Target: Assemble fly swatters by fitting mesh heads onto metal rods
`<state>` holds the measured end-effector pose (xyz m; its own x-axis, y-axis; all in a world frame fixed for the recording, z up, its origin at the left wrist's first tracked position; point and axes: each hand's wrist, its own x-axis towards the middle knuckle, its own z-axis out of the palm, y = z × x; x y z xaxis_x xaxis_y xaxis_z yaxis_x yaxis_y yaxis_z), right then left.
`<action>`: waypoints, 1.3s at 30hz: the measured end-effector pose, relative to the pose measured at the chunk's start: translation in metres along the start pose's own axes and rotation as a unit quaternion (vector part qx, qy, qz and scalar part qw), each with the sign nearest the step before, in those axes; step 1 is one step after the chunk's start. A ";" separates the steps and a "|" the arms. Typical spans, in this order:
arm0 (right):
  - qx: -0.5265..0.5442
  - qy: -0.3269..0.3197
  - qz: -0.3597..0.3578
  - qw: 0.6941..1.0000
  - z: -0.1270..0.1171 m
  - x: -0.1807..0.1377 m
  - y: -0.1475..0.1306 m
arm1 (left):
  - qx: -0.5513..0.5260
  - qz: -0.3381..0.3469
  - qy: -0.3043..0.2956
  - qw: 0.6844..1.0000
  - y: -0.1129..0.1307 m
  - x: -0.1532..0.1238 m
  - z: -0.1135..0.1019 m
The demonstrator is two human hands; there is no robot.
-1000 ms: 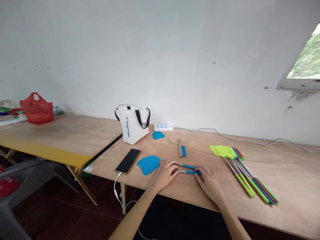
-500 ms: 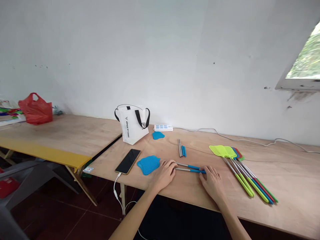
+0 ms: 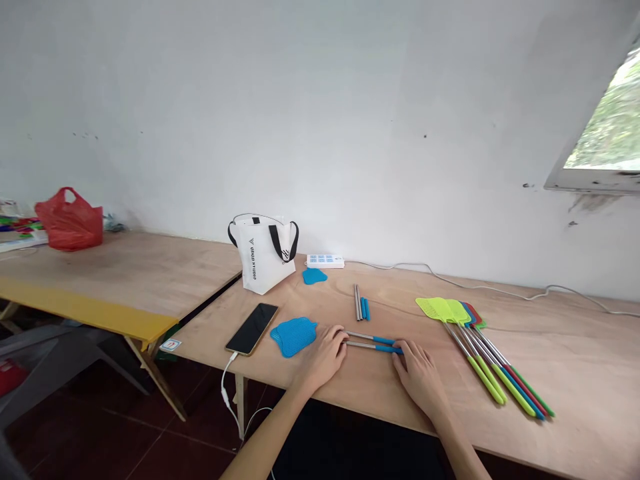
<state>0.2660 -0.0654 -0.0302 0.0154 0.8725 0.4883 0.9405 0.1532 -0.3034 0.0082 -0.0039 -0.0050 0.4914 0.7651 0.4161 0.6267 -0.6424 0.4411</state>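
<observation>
Two blue fly swatters lie side by side on the table, their blue mesh heads (image 3: 293,337) at the left and their blue handles (image 3: 385,341) at the right. My left hand (image 3: 327,352) lies over their necks just beside the heads, fingers curled down on them. At the other end, my right hand (image 3: 417,370) has its fingers on the handle ends, partly covering them. Bare metal shafts (image 3: 360,336) show between my hands. Beyond them lie loose metal tubes (image 3: 357,303), short blue handle pieces (image 3: 365,309) and another blue swatter head (image 3: 315,276).
Several green, blue and red fly swatters (image 3: 487,360) lie fanned at the right. At the left are a phone (image 3: 251,328) on a white cable and a white bag (image 3: 263,260). A power strip (image 3: 325,261) stands by the wall. A red bag (image 3: 70,223) sits on the neighbouring table.
The view has tipped slightly upward, so everything sits a little lower. My hands and the two blue fly swatters have hardly moved on the table.
</observation>
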 end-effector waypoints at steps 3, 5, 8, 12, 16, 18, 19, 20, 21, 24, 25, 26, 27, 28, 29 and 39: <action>-0.001 -0.001 0.003 1.000 0.000 0.001 0.000 | -0.015 -0.007 -0.005 1.000 0.002 0.001 -0.001; 0.005 -0.003 0.006 1.000 0.001 0.001 0.001 | -0.021 -0.011 -0.008 1.000 0.002 0.001 -0.002; 0.018 -0.004 0.005 1.000 0.000 0.000 0.001 | -0.022 -0.019 0.003 1.000 0.001 0.001 -0.004; 0.032 -0.001 0.014 0.999 -0.001 -0.001 0.001 | 0.001 -0.028 0.026 0.999 -0.003 -0.002 -0.004; 0.039 0.004 0.027 0.999 -0.002 -0.002 0.000 | 0.002 -0.040 0.050 0.998 -0.008 -0.004 0.000; 0.037 0.009 0.035 0.999 -0.001 -0.002 0.000 | -0.011 -0.039 0.059 0.997 -0.009 -0.003 0.002; 0.035 0.012 0.038 0.999 -0.001 -0.002 0.001 | -0.017 -0.037 0.060 0.997 -0.009 -0.003 0.002; 0.032 0.013 0.041 0.999 0.000 -0.002 0.001 | -0.022 -0.036 0.060 0.997 -0.010 -0.003 0.003; 0.030 0.014 0.043 0.999 0.001 -0.002 0.002 | -0.024 -0.037 0.058 0.997 -0.010 -0.003 0.003; 0.019 0.014 0.038 0.999 0.003 -0.002 0.003 | -0.028 -0.038 0.040 0.998 -0.009 -0.002 0.004; 0.015 0.012 0.034 0.999 0.003 -0.002 0.003 | -0.028 -0.035 0.032 0.998 -0.008 -0.002 0.003; 0.009 0.011 0.029 0.999 0.002 -0.002 0.002 | -0.028 -0.031 0.026 0.999 -0.007 -0.001 0.003; 0.003 0.010 0.025 1.000 0.002 -0.002 0.002 | -0.027 -0.026 0.023 0.999 -0.007 -0.001 0.002; -0.002 0.009 0.021 1.000 0.001 -0.002 0.001 | -0.025 -0.021 0.023 0.999 -0.006 -0.001 0.001; -0.006 0.008 0.018 1.000 0.001 -0.002 0.001 | -0.023 -0.016 0.024 0.999 -0.005 -0.001 0.000; -0.012 0.005 -0.001 1.000 0.002 -0.002 0.006 | -0.029 -0.023 -0.008 0.999 -0.008 -0.003 -0.011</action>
<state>0.2710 -0.0648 -0.0347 0.0164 0.8675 0.4972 0.9482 0.1443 -0.2829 -0.0047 -0.0016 -0.0004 0.4732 0.7943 0.3811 0.6136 -0.6076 0.5043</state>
